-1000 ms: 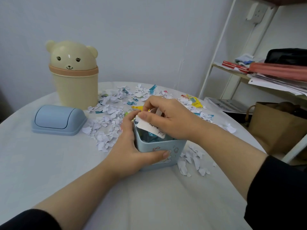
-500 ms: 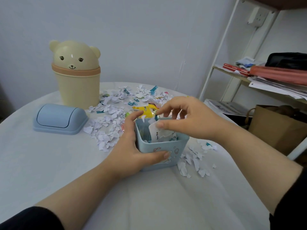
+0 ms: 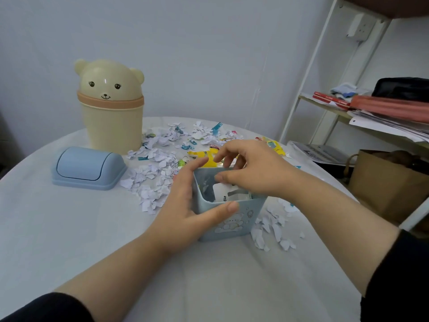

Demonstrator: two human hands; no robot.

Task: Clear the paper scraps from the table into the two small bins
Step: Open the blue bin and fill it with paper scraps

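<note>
2 hands at a small pale-blue square plastic bin (image 3: pixel 234 219) near the middle of the table.

The left hand (image 3: pixel 188 212) wraps the bin's left corner, thumb across the front wall, fingers along the far side. The right hand (image 3: pixel 253 170) sits over the open top, fingers loosely spread and curled; I cannot tell whether its thumb touches the white printed card (image 3: pixel 224 192) standing inside the bin among other scraps. Torn white and coloured paper scraps (image 3: pixel 157 168) litter the white round table (image 3: pixel 69 240) behind and left of the bin, with a smaller scatter just right of it. A pale-blue flip lid (image 3: pixel 88 167) lies apart to the left; a cream bear-shaped bin (image 3: pixel 110 108), lidded, stands behind it. A white metal shelf rack (image 3: pixel 325 73) with papers stands at right, against a pale wall.
</note>
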